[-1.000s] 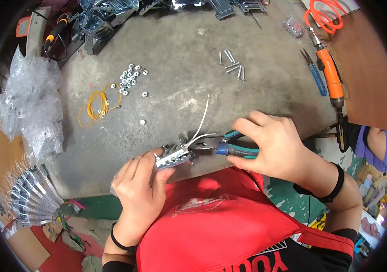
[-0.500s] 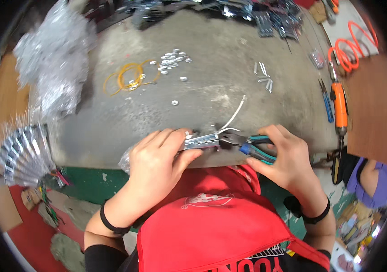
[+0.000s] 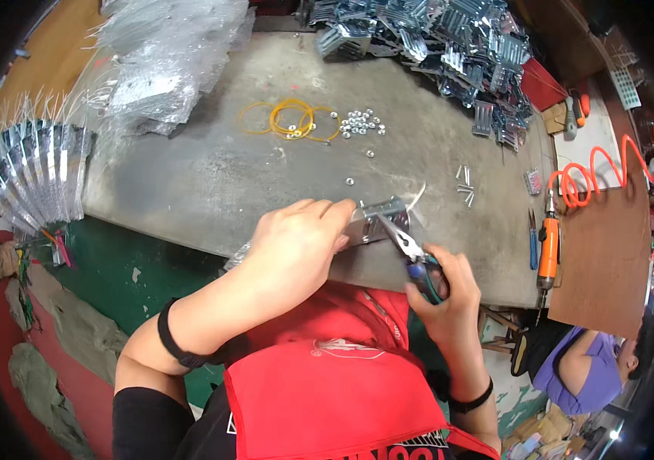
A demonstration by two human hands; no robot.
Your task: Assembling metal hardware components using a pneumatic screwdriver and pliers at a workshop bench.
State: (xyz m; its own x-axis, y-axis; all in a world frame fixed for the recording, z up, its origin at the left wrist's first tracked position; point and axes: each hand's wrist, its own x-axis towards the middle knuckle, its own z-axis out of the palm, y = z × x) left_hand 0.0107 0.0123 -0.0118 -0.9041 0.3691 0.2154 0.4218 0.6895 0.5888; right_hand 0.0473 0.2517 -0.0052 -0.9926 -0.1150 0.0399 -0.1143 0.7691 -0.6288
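My left hand (image 3: 300, 238) is closed around a shiny slotted metal bracket (image 3: 386, 207) just above the table's near edge. From the bracket's right end sticks a thin white wire-like strip (image 3: 419, 195). In my right hand (image 3: 453, 295) is a pair of pliers (image 3: 411, 249) with blue-and-black handles, its jaws against the bracket's near side; whether they bite on it I cannot tell. My left fingers hide part of the bracket. Clear plastic (image 3: 236, 257) shows beside my left wrist.
Small metal nuts (image 3: 361, 123), yellow rubber bands (image 3: 292, 119) and several screws (image 3: 465, 186) lie on the table (image 3: 212, 176). Metal brackets (image 3: 449, 46) heap at the back, plastic bags (image 3: 166, 69) back left. An orange power screwdriver (image 3: 548, 249) lies right. Another person (image 3: 583, 368) sits lower right.
The view has turned, showing more of the back. The pliers have gone from the white strips at the bracket's end to its near side, their handles now tilted toward me. Both hands keep their holds.
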